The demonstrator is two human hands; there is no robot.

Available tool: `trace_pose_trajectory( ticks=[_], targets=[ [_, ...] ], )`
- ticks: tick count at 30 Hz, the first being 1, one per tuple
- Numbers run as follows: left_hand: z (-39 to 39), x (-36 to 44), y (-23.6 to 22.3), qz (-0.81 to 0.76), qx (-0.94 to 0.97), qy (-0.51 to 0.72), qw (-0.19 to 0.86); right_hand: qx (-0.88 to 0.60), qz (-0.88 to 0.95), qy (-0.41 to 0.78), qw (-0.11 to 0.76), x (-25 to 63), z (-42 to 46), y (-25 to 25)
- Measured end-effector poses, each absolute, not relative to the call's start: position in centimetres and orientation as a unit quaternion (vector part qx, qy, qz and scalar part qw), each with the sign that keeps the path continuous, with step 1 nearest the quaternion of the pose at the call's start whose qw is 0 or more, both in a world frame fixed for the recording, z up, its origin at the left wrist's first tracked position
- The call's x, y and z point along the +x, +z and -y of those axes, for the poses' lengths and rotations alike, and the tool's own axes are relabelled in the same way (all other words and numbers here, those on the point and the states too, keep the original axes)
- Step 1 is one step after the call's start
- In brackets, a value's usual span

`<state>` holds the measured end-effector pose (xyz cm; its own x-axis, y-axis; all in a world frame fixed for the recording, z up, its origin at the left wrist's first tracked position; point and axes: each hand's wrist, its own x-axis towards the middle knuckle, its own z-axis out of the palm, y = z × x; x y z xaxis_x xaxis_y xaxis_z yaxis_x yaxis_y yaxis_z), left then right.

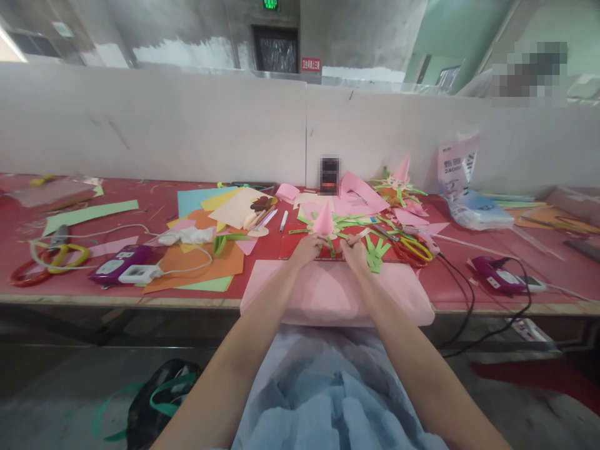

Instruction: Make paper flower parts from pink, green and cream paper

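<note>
A paper craft with a pink cone [324, 222] and green paper strips spreading from its base stands upright in front of me. My left hand [307, 249] is closed on the near left edge of this craft. Opposite it, my right hand [355, 251] pinches the craft's near right side, where a green strip ends; the fingertips are too small to make out fully. Cut green paper strips [376, 251] lie just right of my right hand. Beyond them rest scissors with yellow and red handles [417, 250]. A pink cushion-like pad [328, 294] lies under my forearms.
A similar pink-coned craft [400, 178] stands at the back right, near a plastic packet [478, 209]. Left are large scissors [59, 256], a purple power socket [122, 265] with a white cable, and coloured paper sheets [220, 259]. Another purple socket [499, 275] has black cables. A white partition [187, 125] stands behind.
</note>
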<state>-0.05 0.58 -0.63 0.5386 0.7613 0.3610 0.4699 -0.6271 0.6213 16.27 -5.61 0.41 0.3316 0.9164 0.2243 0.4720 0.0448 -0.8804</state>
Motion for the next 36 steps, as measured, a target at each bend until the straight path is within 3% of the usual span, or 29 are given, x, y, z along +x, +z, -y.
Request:
trace_pose_trajectory(
  ticks=[36],
  targets=[
    [-0.32,0.00,-0.31,-0.368,0.846,0.311,0.228,-0.623,0.534,0.291,0.491,15.96,6.08,1.06]
  ],
)
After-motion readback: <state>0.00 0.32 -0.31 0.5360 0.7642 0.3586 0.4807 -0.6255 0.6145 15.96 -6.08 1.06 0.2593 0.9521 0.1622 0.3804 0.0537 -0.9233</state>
